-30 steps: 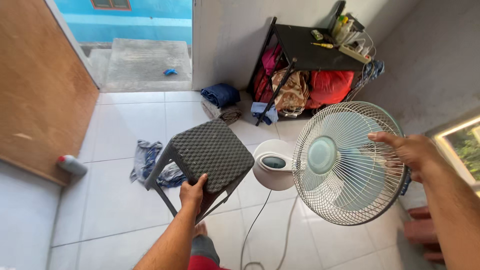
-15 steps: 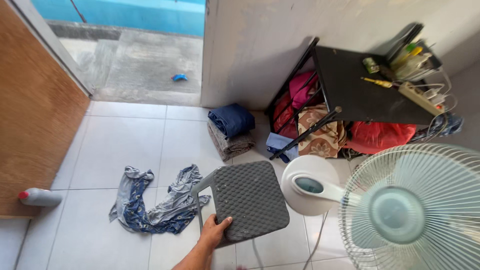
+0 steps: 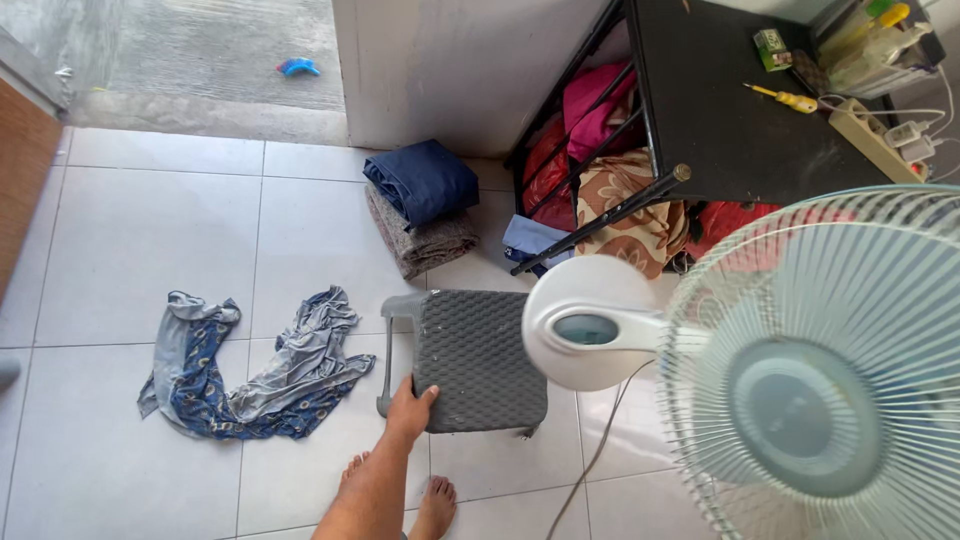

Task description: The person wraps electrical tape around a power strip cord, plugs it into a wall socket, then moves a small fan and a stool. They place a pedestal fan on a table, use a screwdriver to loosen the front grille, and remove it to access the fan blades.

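The left hand (image 3: 408,408) grips the near left corner of a grey stool (image 3: 470,358), fingers curled over the edge of its textured seat. The stool stands on the white tiled floor (image 3: 150,230) at the lower middle of the frame, and the person's bare feet (image 3: 430,505) show just below it. The right hand is out of sight, so whether it is spread or closed cannot be told.

Just right of the stool, a pale fan (image 3: 800,390) fills the lower right of the frame, its round base (image 3: 585,325) overlapping the stool's right edge and its cord (image 3: 590,460) trailing down across the tiles.

Left of the stool a crumpled blue-grey cloth (image 3: 250,365) lies on the floor. Above the stool, folded clothes (image 3: 420,200) sit stacked against the wall. At the upper right stands a black bench (image 3: 720,120) carrying a yellow screwdriver (image 3: 785,97) and a power strip (image 3: 875,135), with bright fabrics (image 3: 600,170) stuffed underneath. A small blue object (image 3: 298,67) lies on the concrete at the upper left.
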